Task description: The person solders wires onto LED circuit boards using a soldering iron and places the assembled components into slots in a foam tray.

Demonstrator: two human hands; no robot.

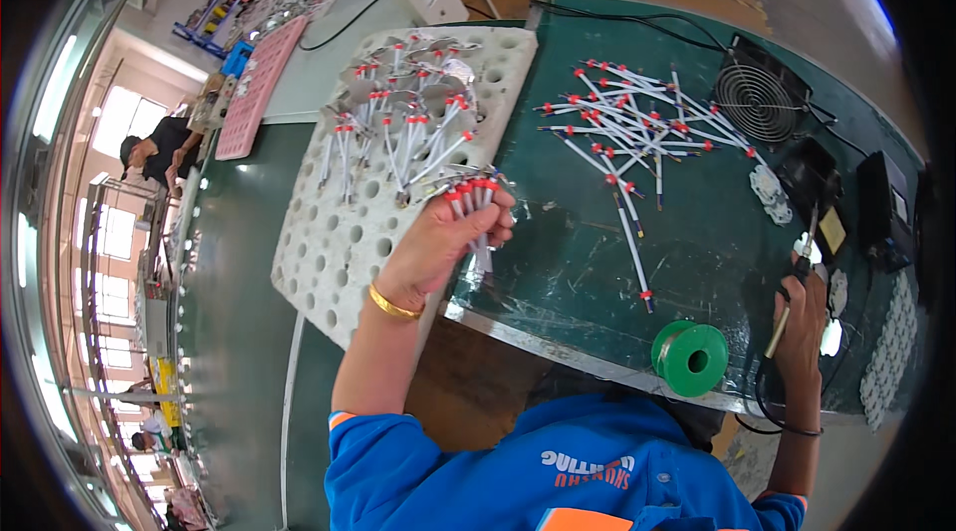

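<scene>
My left hand (438,247) is closed around a bundle of thin white sleeved wires (480,194) with red rings near their upper ends. It is held over the right edge of a white foam board (319,272) full of round holes. In my right hand (805,327) is a soldering iron (780,324), gripped by its handle at the far right of the bench. The iron's tip end points up toward a black iron stand (809,170). Between my hands lies a loose pile of similar wires (637,137) with red rings.
Silvery lamp parts with wires (408,103) stand on the foam board. A green solder spool (689,359) sits by the front edge. At the right are a round-grilled fan (759,98), a black box (884,210) and a black cord (767,416).
</scene>
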